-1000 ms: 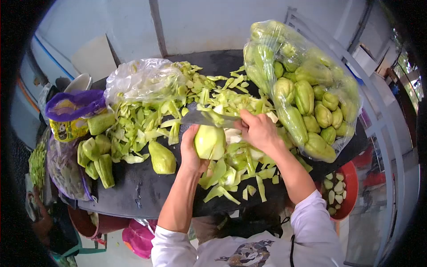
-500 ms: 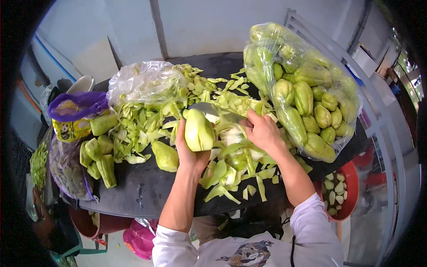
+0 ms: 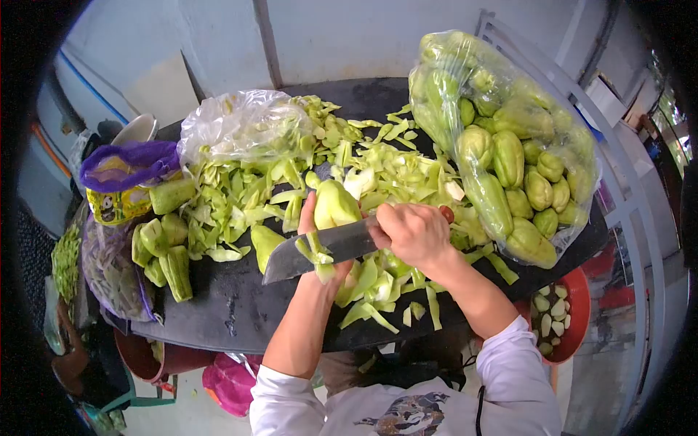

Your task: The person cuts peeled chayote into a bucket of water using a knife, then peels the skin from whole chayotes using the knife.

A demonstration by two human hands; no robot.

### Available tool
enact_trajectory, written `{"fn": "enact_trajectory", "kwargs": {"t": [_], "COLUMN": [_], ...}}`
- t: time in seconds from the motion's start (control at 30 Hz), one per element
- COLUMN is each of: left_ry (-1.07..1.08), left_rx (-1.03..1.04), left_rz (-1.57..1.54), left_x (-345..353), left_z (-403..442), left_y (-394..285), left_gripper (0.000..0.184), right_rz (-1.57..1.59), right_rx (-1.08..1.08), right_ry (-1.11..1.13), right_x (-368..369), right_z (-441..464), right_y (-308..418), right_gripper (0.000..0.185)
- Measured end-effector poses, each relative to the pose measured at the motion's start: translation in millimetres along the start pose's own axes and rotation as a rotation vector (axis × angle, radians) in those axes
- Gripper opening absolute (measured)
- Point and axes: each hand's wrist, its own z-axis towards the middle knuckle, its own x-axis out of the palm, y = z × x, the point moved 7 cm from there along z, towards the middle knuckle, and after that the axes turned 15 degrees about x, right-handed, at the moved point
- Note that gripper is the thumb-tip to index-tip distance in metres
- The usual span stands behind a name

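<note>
A pale green chayote [image 3: 336,204] rests in my left hand [image 3: 322,280], whose fingers wrap round its far side. My right hand [image 3: 416,232] grips a wide-bladed knife [image 3: 298,256] by its handle. The blade lies across the near end of the chayote, over my left palm, with strips of peel stuck on it. Just left of the blade, partly hidden by it, is another chayote [image 3: 265,243]. Heaps of green peel [image 3: 236,200] spread over the dark table [image 3: 196,309] beyond and beside my hands.
A clear bag of chayotes [image 3: 509,152] stands at the right. A crumpled plastic bag [image 3: 243,127] lies on the peel at the back left. Green vegetable pieces [image 3: 174,272] and a purple net bag [image 3: 116,269] are at the left. Below the table's right edge is a red bucket [image 3: 578,320].
The knife has swung from behind the chayote to its near side, blade pointing left, and now carries peel strips. My right hand has moved slightly down; the chayote is tilted.
</note>
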Motion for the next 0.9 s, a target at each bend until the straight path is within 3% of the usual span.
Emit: {"fn": "enact_trajectory", "kwargs": {"t": [0.1,0.17,0.23,0.4,0.57,0.63,0.73,0.9], "left_ry": [0.035,-0.099,-0.03,-0.025,0.049,0.066,-0.016,0.014], "left_rx": [0.015,0.123,0.088,0.119,0.153,0.123,0.074,0.069], "left_rz": [0.036,0.035,0.068,0.128,0.177,0.13,0.08,0.045], "left_x": [3,-2,-3,2,8,8,9,7], "left_z": [1,2,3,-1,-3,-5,-8,-5], "left_y": [1,-4,-5,-8,-9,-3,-6,-6], "left_gripper": [0.046,0.047,0.044,0.046,0.048,0.047,0.045,0.045], "right_rz": [-0.01,-0.029,0.012,0.034,-0.025,-0.012,0.073,0.037], "right_rx": [0.02,0.059,0.161,0.116,0.315,0.313,0.008,0.045], "right_ry": [0.018,0.038,0.079,0.041,0.156,0.209,0.001,0.046], "right_x": [3,8,10,7,9,8,-8,0], "right_z": [-1,-3,1,-2,-3,-8,-6,-3], "right_y": [-3,-13,-31,-29,-64,-50,-5,-7], "right_gripper": [0.025,0.024,0.025,0.02,0.025,0.025,0.02,0.02]}}
